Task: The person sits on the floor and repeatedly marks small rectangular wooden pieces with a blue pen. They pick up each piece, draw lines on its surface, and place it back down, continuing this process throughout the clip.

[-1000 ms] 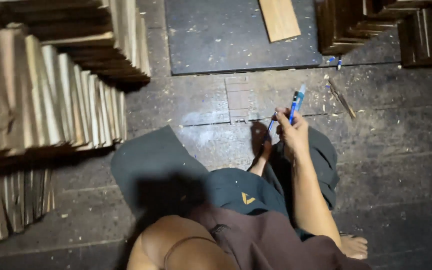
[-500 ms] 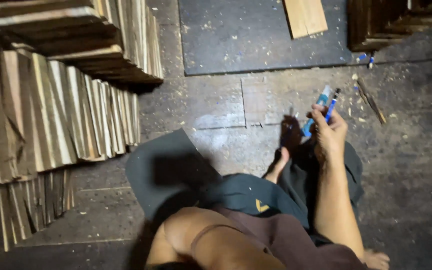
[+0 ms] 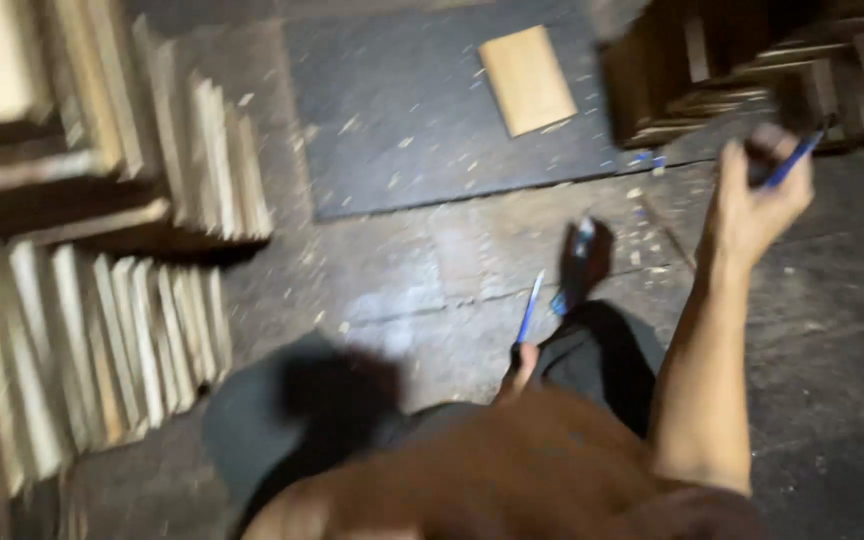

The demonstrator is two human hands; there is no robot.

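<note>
The right hand [image 3: 757, 205] is curling tightly around a slim blue pen [image 3: 790, 160], raised over the rough, dust-flecked dark floor [image 3: 402, 260]. Lower down, the left hand [image 3: 519, 372] is pinching a second thin blue pen [image 3: 530, 310], tip up, though blur hides the fingers. Pale wooden slats [image 3: 122, 330] are leaning in rows nearby; a flat wood piece [image 3: 527, 80] is lying on a dark mat [image 3: 402, 130].

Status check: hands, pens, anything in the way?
Right hand raised, shut on blue pen. Left hand hidden. Second blue pen near the knee. Wood stacks alongside, nothing blocking.
</note>
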